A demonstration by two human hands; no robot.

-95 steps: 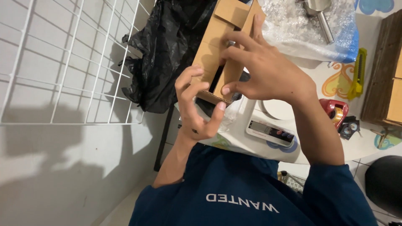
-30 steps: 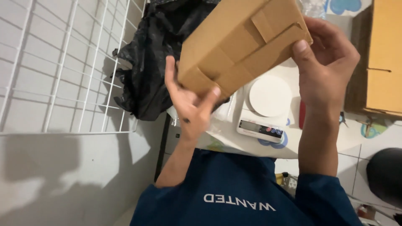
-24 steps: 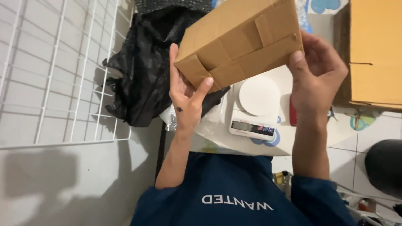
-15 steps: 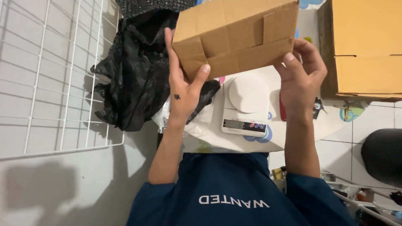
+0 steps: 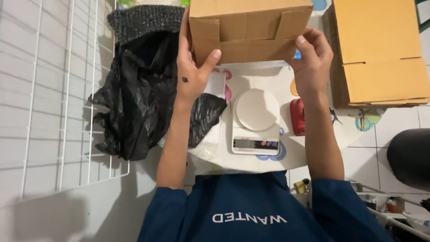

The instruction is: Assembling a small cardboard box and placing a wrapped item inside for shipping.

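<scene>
I hold a brown cardboard box up in front of me with both hands, its folded flaps facing me. My left hand grips its left end, thumb on the near face. My right hand grips the right end. Below the box a white kitchen scale with a round platform sits on a small white table.
A black plastic bag lies left of the scale against a white wire grid panel. A stack of flat brown cartons stands at the right. A red object lies right of the scale. A dark round shape sits at the right edge.
The box has turned from tilted to level and moved up and away from me. Both hands shifted with it, one on each end. The view now shows more of the scale and table.
</scene>
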